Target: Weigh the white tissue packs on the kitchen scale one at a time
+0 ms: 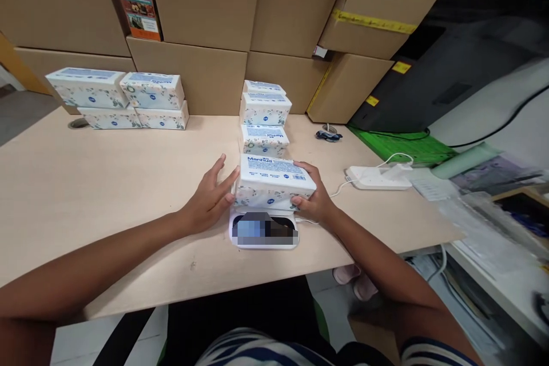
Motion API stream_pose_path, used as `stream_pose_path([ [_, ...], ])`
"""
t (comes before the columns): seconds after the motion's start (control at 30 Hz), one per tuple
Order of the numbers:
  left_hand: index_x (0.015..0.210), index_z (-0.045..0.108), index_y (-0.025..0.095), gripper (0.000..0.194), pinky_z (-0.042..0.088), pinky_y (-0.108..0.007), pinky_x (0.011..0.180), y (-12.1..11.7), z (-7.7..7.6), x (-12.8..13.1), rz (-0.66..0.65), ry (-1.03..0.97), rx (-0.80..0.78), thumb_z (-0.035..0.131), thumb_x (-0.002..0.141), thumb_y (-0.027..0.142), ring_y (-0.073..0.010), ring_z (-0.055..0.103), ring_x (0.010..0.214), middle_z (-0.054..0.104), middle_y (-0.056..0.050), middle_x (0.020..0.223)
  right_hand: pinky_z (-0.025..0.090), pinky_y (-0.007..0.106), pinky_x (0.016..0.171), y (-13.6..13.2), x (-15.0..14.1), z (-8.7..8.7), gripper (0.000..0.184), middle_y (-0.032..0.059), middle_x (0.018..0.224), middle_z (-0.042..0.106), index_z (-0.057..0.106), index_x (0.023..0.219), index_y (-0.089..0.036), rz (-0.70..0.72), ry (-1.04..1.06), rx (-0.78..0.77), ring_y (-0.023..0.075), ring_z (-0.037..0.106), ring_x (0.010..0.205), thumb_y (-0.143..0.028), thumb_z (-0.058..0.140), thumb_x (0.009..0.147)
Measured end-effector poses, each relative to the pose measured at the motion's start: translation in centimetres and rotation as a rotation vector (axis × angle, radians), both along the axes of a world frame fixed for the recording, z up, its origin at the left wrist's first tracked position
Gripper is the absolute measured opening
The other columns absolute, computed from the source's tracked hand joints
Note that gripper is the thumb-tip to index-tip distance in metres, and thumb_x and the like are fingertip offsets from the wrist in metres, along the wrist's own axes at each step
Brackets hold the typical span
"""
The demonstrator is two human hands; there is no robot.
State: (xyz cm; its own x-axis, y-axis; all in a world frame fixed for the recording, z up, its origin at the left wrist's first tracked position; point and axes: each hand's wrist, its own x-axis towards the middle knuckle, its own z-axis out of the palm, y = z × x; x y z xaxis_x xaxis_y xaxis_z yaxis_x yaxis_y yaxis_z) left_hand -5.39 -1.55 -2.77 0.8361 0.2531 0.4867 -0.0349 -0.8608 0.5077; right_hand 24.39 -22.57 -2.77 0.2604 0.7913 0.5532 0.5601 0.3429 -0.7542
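A white tissue pack with blue print lies on a small white scale near the table's front edge. My right hand grips the pack's right end, thumb underneath and fingers on top. My left hand rests at the pack's left end with its fingers spread, thumb touching the pack's corner. Behind this pack, three more tissue packs stand in a row running away from me.
Several tissue packs are stacked at the back left of the beige table. Cardboard boxes line the back edge. A white power strip with a cable, a green mat and plastic bags lie to the right.
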Motion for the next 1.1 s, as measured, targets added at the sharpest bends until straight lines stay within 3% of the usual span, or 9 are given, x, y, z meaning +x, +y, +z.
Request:
stream_pose_path([
  [0.17,0.181,0.005,0.062,0.068,0.037,-0.082,0.133,0.1,0.0,-0.1,-0.01,-0.005,0.026,0.028,0.117,0.071,-0.052,0.017,0.177,-0.009,0.0,0.196,0.061,0.063,0.114,0.1,0.1,0.3,0.098,0.0172,0.149,0.065,0.05,0.152,-0.032,-0.011,0.015,0.011,0.0407,0.07,0.136,-0.081,0.088,0.077],
  [0.4,0.181,0.005,0.062,0.067,0.041,-0.079,0.131,-0.1,0.2,-0.1,0.003,-0.024,0.047,0.028,0.118,0.068,-0.0501,0.023,0.175,-0.006,-0.001,0.197,0.063,0.06,0.111,0.1,-0.6,1.1,0.096,0.0145,0.141,0.071,0.058,0.144,-0.032,-0.045,0.137,0.013,0.0372,0.073,0.127,-0.082,0.093,0.07],
  [0.6,0.184,0.006,0.055,0.069,0.042,-0.073,0.133,-0.6,0.8,-0.5,-0.007,0.038,0.08,0.027,0.119,0.067,-0.0461,0.025,0.177,-0.002,-0.005,0.197,0.072,0.052,0.09,0.7,-1.1,2.0,0.08,0.0074,0.117,0.083,0.07,0.125,-0.031,-0.084,0.622,-0.028,0.0328,0.081,0.104,-0.08,0.094,0.066],
  [0.77,0.185,0.007,0.049,0.073,0.038,-0.068,0.139,-0.6,0.3,-0.2,0.03,0.009,0.024,0.026,0.118,0.071,-0.0411,0.025,0.178,0.009,-0.006,0.197,0.075,0.043,0.086,0.7,-1.4,3.8,0.06,0.0029,0.112,0.088,0.075,0.111,-0.03,-0.14,0.893,0.017,0.0304,0.084,0.112,-0.078,0.086,0.077],
  [0.87,0.187,0.013,0.041,0.077,0.033,-0.065,0.143,-0.6,0.5,-0.1,0.054,0.037,-0.031,0.024,0.117,0.073,-0.0394,0.021,0.18,0.014,-0.009,0.196,0.076,0.044,0.087,0.5,-1.5,4.6,0.057,-0.001,0.111,0.088,0.077,0.109,-0.031,-0.174,0.917,0.013,0.0298,0.084,0.115,-0.076,0.087,0.076],
  [1.0,0.187,0.011,0.033,0.083,0.026,-0.063,0.147,-0.5,1.3,-0.2,0.045,0.116,-0.107,0.023,0.117,0.075,-0.038,0.013,0.183,0.012,-0.012,0.196,0.074,0.051,0.103,0.2,-1.4,4.5,0.062,0.0025,0.109,0.088,0.078,0.114,-0.03,-0.13,0.828,-0.061,0.0358,0.081,0.128,-0.075,0.092,0.074],
  [1.1,0.187,0.006,0.033,0.088,0.022,-0.065,0.147,-0.5,1.7,-0.2,0.013,0.133,-0.133,0.029,0.115,0.078,-0.04,0.01,0.183,0.009,-0.013,0.196,0.069,0.058,0.114,-0.1,-1.0,3.9,0.069,0.0056,0.116,0.087,0.076,0.126,-0.031,-0.098,0.715,-0.079,0.0394,0.077,0.137,-0.078,0.089,0.078],
])
